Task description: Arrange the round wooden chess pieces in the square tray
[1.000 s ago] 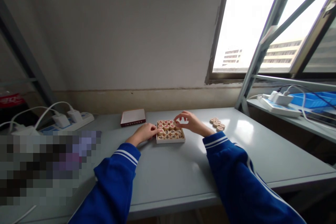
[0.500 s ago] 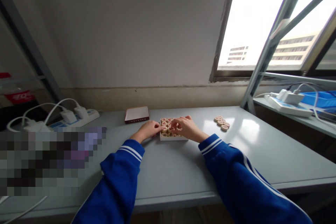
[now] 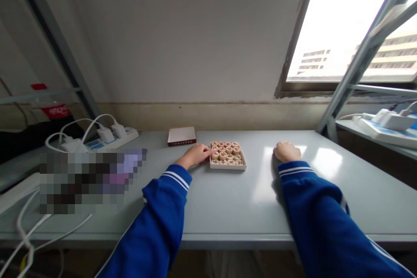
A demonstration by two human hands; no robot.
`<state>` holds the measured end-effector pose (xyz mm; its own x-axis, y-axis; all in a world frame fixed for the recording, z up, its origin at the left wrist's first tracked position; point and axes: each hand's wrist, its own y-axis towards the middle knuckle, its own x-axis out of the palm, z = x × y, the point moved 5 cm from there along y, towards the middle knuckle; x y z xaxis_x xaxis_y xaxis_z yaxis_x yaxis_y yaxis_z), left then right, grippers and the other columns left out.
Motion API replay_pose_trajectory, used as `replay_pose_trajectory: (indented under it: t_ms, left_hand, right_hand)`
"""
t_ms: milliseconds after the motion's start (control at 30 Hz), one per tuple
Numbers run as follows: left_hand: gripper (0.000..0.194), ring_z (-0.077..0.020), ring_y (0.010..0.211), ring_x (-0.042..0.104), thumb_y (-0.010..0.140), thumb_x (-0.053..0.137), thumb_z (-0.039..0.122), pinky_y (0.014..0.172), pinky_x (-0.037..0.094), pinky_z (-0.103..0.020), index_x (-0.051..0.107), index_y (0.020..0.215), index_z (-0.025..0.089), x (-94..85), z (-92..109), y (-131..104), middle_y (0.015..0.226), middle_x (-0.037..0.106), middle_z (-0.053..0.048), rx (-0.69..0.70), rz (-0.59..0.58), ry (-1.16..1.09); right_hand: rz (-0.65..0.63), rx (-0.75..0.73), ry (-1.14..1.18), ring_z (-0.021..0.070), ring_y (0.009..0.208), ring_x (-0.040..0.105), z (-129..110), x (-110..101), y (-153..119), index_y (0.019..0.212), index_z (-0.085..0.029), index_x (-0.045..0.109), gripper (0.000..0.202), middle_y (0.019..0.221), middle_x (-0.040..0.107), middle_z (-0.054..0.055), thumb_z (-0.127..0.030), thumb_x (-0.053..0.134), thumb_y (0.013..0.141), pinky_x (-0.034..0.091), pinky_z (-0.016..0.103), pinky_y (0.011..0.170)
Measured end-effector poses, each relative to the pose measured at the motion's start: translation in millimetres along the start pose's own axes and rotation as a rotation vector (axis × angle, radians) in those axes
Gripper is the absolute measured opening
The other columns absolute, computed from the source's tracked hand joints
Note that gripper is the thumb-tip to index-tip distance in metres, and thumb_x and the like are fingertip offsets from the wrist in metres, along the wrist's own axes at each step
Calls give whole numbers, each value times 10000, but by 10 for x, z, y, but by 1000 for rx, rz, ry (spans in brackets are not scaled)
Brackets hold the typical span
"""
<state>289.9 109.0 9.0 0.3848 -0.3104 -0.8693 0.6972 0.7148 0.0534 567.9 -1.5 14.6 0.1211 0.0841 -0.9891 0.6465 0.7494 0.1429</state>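
Note:
A shallow white box (image 3: 228, 167) lies on the desk, filled with rows of round wooden Chinese chess pieces (image 3: 223, 155) marked in red and dark characters. My left hand (image 3: 196, 155) grips the box's left edge with its fingers closed together. Well to the right of the box, my right hand (image 3: 287, 151) rests low over the desk, back of the hand toward me and fingers curled under. What lies beneath or inside that hand is hidden; the loose pieces seen there earlier do not show.
The box lid (image 3: 181, 136) lies near the wall, behind my left hand. At the left are a power strip (image 3: 112, 140) with plugs and white cables, and a bottle with a red cap (image 3: 39, 87). Another power strip (image 3: 387, 128) sits on a shelf at the right.
My right hand has left the box and moved right, to where the loose chess pieces lay. My left hand stays at the box's left edge. The camera view has turned slightly left.

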Motion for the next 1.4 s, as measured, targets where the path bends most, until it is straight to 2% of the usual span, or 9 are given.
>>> replay_pose_trajectory:
  t_ms: [167, 333, 467, 667, 733, 867, 1000, 1167, 1400]
  left_hand:
    - [454, -119, 480, 416, 778, 360, 511, 524, 271, -249, 493, 506, 172, -5, 3, -7, 445, 451, 15, -4, 2, 7]
    - [452, -115, 477, 420, 790, 360, 503, 515, 270, -242, 512, 524, 170, -14, 20, -22, 449, 464, 16, -4, -2, 11]
    - [471, -116, 484, 420, 794, 363, 515, 520, 273, -241, 539, 532, 166, -23, 34, -30, 449, 468, 15, -4, 5, 14]
    - [464, -117, 486, 423, 797, 371, 511, 518, 275, -241, 579, 574, 161, -18, 19, -15, 451, 467, 20, -5, 10, 18]
    - [477, -115, 480, 427, 796, 366, 521, 515, 277, -240, 573, 562, 160, -15, 11, -15, 448, 469, 20, -4, 7, 15]
    - [504, -109, 466, 428, 782, 368, 558, 510, 275, -241, 548, 534, 159, -18, 15, -32, 453, 472, 20, 9, 4, 9]
    - [490, -103, 471, 396, 759, 409, 569, 503, 250, -245, 545, 535, 155, -29, 31, -49, 467, 464, 21, 14, 16, 18]
    - [478, -100, 473, 359, 751, 429, 563, 492, 218, -249, 546, 536, 152, -37, 44, -52, 452, 415, 29, 5, 18, 31]
    - [473, -101, 488, 372, 759, 426, 554, 491, 217, -242, 582, 582, 144, -41, 46, -60, 463, 422, 29, 13, 19, 34]
  right_hand:
    - [26, -136, -4, 226, 913, 574, -106, -31, -24, 889, -136, 645, 329, 965, 627, 144, -43, 350, 777, 375, 369, 809]
    - [69, -284, 52, 188, 855, 575, -238, -59, -43, 846, -144, 646, 273, 960, 621, 128, -88, 383, 792, 388, 270, 702]
    - [94, -349, 119, 169, 801, 581, -339, -71, -60, 865, -142, 649, 231, 945, 624, 114, -106, 439, 775, 385, 247, 655]
    - [153, -427, 215, 195, 839, 584, -482, -194, -174, 883, -225, 649, 187, 944, 638, 49, -292, 495, 802, 397, 298, 724]
    - [166, -507, 317, 177, 810, 583, -563, -251, -225, 899, -234, 641, 220, 926, 638, 36, -361, 482, 814, 410, 292, 719]
    - [149, -761, 614, 162, 790, 568, -753, -347, -366, 901, -225, 639, 246, 888, 621, 41, -409, 535, 776, 438, 275, 686]
    - [82, -890, 628, 155, 776, 560, -888, -371, -521, 896, -230, 646, 225, 912, 601, 40, -388, 575, 752, 436, 276, 698]
    - [63, -940, 584, 145, 739, 559, -989, -364, -645, 919, -224, 642, 231, 847, 604, 31, -390, 541, 793, 414, 261, 687]
    - [143, -896, 438, 187, 875, 566, -1080, -288, -694, 959, -220, 616, 212, 961, 636, 54, -328, 479, 839, 363, 320, 778]
